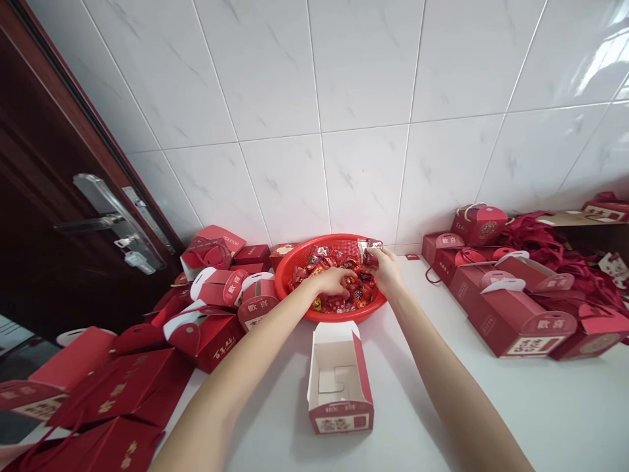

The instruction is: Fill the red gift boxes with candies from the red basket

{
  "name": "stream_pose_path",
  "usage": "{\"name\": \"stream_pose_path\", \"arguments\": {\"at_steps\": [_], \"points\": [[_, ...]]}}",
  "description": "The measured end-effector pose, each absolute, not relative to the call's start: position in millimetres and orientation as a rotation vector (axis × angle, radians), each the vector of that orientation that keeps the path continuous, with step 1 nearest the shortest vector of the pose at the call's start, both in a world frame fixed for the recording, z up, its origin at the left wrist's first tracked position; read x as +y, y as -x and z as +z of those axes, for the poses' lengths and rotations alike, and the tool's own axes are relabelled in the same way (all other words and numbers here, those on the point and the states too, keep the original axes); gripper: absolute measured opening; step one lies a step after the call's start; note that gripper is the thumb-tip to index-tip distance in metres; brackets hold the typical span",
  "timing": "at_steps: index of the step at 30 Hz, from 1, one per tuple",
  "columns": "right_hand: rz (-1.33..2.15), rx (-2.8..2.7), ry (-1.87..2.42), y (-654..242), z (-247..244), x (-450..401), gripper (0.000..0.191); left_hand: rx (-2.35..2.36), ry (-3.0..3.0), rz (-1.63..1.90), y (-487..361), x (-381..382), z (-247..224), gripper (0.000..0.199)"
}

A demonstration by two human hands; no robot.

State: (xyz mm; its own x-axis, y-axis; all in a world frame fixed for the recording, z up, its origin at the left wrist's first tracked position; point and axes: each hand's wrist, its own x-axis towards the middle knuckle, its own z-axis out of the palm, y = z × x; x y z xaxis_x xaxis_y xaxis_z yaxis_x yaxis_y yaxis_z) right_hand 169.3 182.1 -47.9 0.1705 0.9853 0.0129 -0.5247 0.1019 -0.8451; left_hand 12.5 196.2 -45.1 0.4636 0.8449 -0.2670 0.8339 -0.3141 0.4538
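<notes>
My right hand (386,267) is closed on a small wrapped candy (366,251) with a white and red wrapper, at the right rim of a red plastic basket (289,257). Many red-wrapped candies (339,305) fill the basket. Over the middle of them, my left hand (334,282) reaches in with fingers bent and apart, touching the candies; nothing clearly shows in its grasp. In front of the basket, between my forearms, stands a red gift box (341,425) with its top open. Its white inside holds nothing that I can see.
Red gift boxes crowd the table's left side (211,337), and more stand at the right (523,324). Red ribbon-like material (533,239) lies behind those, beside an open cardboard box (580,219). A tiled wall (363,177) backs the table; a dark door (44,164) is at the left.
</notes>
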Motion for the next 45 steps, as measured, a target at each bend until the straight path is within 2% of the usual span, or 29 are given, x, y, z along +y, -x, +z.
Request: {"name": "stream_pose_path", "arguments": {"at_steps": [5,13,21,26,29,33,35,40,45], "points": [[1.261,-0.707,0.816,-169.8,-49.5,184.2,0.023,1.457,-2.182,0.161,-8.7,200.4,-45.2,0.048],[1.270,-0.744,0.796,-171.0,-53.3,186.2,0.023,1.405,-2.236,0.271,-5.7,209.3,-51.5,0.038],[1.298,-0.803,0.808,-171.3,-52.4,183.8,0.027,1.119,-1.941,1.196,-8.4,221.0,-52.7,0.028],[1.303,-0.796,0.824,-171.0,-51.2,182.2,0.028,1.013,-1.836,1.325,-9.8,221.3,-51.4,0.030],[1.232,-0.719,0.803,-171.5,-50.7,183.8,0.027,1.099,-1.917,1.229,-9.2,219.5,-51.7,0.034],[1.168,-0.643,0.800,-171.9,-50.8,186.5,0.025,1.418,-2.256,0.558,-7.8,215.7,-54.5,0.031],[1.167,-0.642,0.811,-171.7,-50.9,186.8,0.026,1.485,-2.287,0.318,-7.3,214.0,-56.9,0.036],[1.182,-0.654,0.821,-170.7,-49.8,184.7,0.027,1.647,-2.265,0.080,-9.0,212.7,-61.5,0.043],[1.206,-0.716,0.818,-171.3,-48.7,182.8,0.026,1.644,-2.276,0.142,-11.5,209.0,-53.3,0.041]]}}
